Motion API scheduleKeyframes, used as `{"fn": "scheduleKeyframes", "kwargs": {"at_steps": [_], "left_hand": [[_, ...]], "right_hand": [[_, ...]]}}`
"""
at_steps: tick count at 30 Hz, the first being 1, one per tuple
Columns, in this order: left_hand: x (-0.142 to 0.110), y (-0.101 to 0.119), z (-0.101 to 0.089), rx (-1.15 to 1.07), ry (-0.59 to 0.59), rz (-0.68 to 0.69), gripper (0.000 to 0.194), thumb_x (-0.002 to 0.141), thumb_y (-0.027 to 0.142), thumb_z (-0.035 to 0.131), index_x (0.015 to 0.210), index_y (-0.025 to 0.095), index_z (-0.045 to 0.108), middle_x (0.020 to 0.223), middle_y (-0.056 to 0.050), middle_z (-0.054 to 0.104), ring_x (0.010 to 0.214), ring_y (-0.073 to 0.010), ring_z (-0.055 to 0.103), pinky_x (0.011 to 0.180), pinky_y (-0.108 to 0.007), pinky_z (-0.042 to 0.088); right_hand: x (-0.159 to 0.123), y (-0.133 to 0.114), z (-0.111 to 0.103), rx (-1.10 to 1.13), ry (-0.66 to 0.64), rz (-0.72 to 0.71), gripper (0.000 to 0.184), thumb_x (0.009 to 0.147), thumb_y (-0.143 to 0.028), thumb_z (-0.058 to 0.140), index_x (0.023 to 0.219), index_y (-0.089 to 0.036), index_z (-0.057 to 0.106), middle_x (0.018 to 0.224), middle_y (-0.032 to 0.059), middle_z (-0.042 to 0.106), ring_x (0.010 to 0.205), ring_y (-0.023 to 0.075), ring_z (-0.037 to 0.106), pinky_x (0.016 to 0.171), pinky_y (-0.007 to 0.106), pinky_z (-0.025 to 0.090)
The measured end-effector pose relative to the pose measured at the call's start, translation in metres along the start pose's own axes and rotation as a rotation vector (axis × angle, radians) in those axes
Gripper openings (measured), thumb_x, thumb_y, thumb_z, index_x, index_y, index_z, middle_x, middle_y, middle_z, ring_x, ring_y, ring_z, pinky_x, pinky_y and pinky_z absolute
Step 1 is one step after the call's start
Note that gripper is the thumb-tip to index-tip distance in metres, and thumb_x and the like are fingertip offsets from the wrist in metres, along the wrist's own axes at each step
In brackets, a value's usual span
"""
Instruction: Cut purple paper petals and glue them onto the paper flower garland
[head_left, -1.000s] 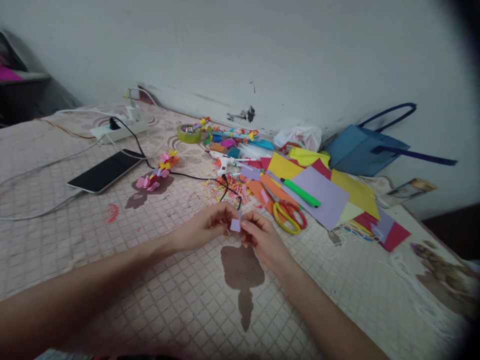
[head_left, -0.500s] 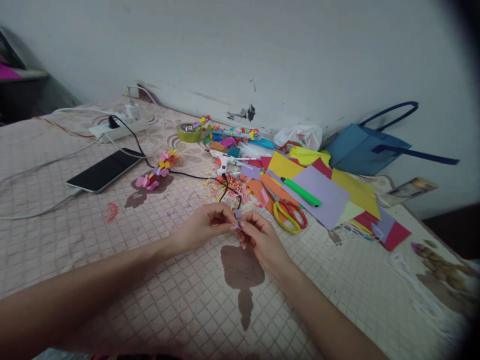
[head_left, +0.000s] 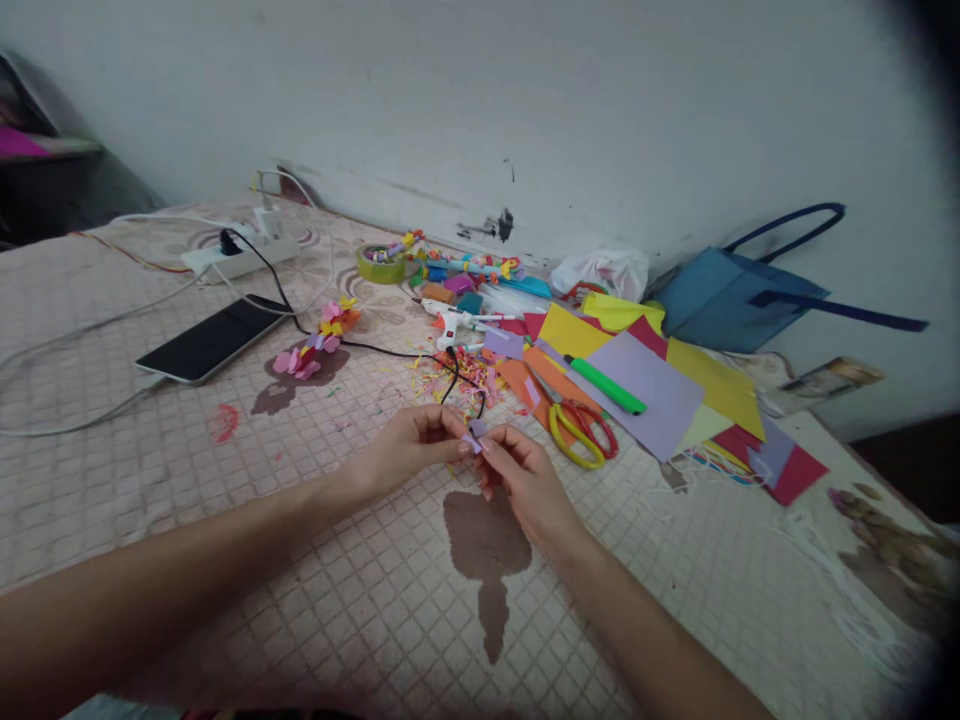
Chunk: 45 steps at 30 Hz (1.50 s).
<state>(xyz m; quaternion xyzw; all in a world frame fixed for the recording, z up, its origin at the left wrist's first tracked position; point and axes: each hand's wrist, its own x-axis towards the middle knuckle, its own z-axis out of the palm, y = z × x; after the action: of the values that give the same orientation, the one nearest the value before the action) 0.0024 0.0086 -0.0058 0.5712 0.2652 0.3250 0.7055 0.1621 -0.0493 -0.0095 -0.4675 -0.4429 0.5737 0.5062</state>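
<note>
My left hand [head_left: 409, 450] and my right hand [head_left: 521, 475] meet fingertip to fingertip just above the patterned cloth [head_left: 225, 480]. Both pinch a small lilac paper piece [head_left: 474, 436], now bent between the fingers. Right behind the hands lies a heap of paper scraps [head_left: 450, 375]. Yellow-and-red scissors [head_left: 577, 430] lie to the right, beside a lilac sheet [head_left: 645, 385] with a green marker [head_left: 604, 385] on it.
Coloured paper sheets [head_left: 675, 370] spread at the right, a blue bag [head_left: 731, 295] behind them. A white glue gun [head_left: 457, 325] with a black cord, tape roll [head_left: 379, 265], paper flowers [head_left: 315, 345], a phone [head_left: 210, 340] and a power strip [head_left: 240, 258] lie at the back left.
The lilac piece, held flat a second ago, is now folded or bent between my fingertips. Both hands have stayed in place.
</note>
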Motion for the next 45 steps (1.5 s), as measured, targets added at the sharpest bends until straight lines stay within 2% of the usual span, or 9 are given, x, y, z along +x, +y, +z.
{"fn": "scheduleKeyframes", "kwargs": {"at_steps": [4,10,15,18,24,32,36,45], "left_hand": [[0.000,-0.003,0.000,-0.024,0.019,-0.028,0.015,0.070,0.021,0.070,0.076,0.011,0.060,0.074,-0.002,0.065,0.069,-0.0112,0.058,0.068,-0.025,0.043],[-0.001,-0.008,0.000,-0.199,0.018,-0.132,0.014,0.071,0.021,0.070,0.074,0.012,0.060,0.069,0.000,0.063,0.063,-0.0074,0.056,0.063,-0.021,0.042],[-0.003,-0.006,0.003,-0.298,0.084,-0.177,0.025,0.067,0.018,0.073,0.084,0.014,0.056,0.074,0.001,0.064,0.064,-0.0080,0.059,0.066,-0.023,0.043],[-0.003,-0.006,0.004,-0.317,0.094,-0.189,0.029,0.066,0.017,0.074,0.087,0.015,0.055,0.074,0.001,0.064,0.064,-0.0080,0.059,0.066,-0.023,0.044],[-0.001,-0.008,0.005,-0.264,0.105,-0.155,0.032,0.063,0.017,0.075,0.087,0.015,0.055,0.073,0.002,0.064,0.063,-0.0088,0.060,0.063,-0.022,0.044],[-0.005,-0.003,0.009,-0.121,0.061,-0.189,0.025,0.069,0.032,0.071,0.074,0.012,0.057,0.064,0.001,0.060,0.057,-0.0076,0.054,0.056,-0.021,0.041],[-0.006,-0.005,0.010,-0.129,0.054,-0.178,0.025,0.070,0.033,0.069,0.071,0.012,0.057,0.064,0.001,0.060,0.056,-0.0073,0.054,0.057,-0.021,0.043],[-0.007,-0.005,0.012,-0.157,0.100,-0.143,0.026,0.070,0.035,0.069,0.074,0.012,0.057,0.061,0.001,0.062,0.057,-0.0080,0.055,0.059,-0.021,0.042]], "right_hand": [[0.001,0.003,-0.003,-0.071,0.000,-0.051,0.016,0.082,-0.032,0.058,0.074,-0.019,0.055,0.060,-0.0043,0.051,0.050,0.0089,0.046,0.044,0.020,0.039],[-0.002,-0.001,-0.002,-0.278,0.030,-0.176,0.015,0.085,-0.032,0.054,0.076,-0.020,0.054,0.061,-0.0040,0.050,0.052,0.0100,0.047,0.048,0.022,0.041],[-0.004,-0.003,0.000,-0.262,0.023,-0.157,0.023,0.089,-0.037,0.046,0.077,-0.020,0.053,0.062,-0.0029,0.051,0.054,0.0116,0.049,0.049,0.023,0.042],[-0.004,-0.003,0.000,-0.251,0.012,-0.143,0.022,0.088,-0.038,0.049,0.076,-0.020,0.053,0.062,-0.0027,0.051,0.054,0.0116,0.049,0.048,0.022,0.041],[-0.003,-0.004,0.000,-0.314,0.037,-0.172,0.015,0.083,-0.031,0.056,0.075,-0.019,0.054,0.062,-0.0036,0.051,0.052,0.0101,0.047,0.047,0.021,0.040],[-0.004,-0.004,-0.001,-0.350,0.046,-0.204,0.013,0.084,-0.028,0.054,0.075,-0.019,0.053,0.062,-0.0039,0.050,0.054,0.0099,0.047,0.049,0.021,0.039],[-0.004,-0.004,-0.001,-0.355,0.053,-0.190,0.014,0.084,-0.029,0.056,0.075,-0.019,0.054,0.063,-0.0037,0.051,0.052,0.0098,0.047,0.047,0.022,0.039],[-0.004,-0.002,0.001,-0.222,-0.004,-0.143,0.023,0.090,-0.037,0.045,0.075,-0.020,0.052,0.062,-0.0020,0.052,0.054,0.0118,0.050,0.049,0.024,0.044]]}}
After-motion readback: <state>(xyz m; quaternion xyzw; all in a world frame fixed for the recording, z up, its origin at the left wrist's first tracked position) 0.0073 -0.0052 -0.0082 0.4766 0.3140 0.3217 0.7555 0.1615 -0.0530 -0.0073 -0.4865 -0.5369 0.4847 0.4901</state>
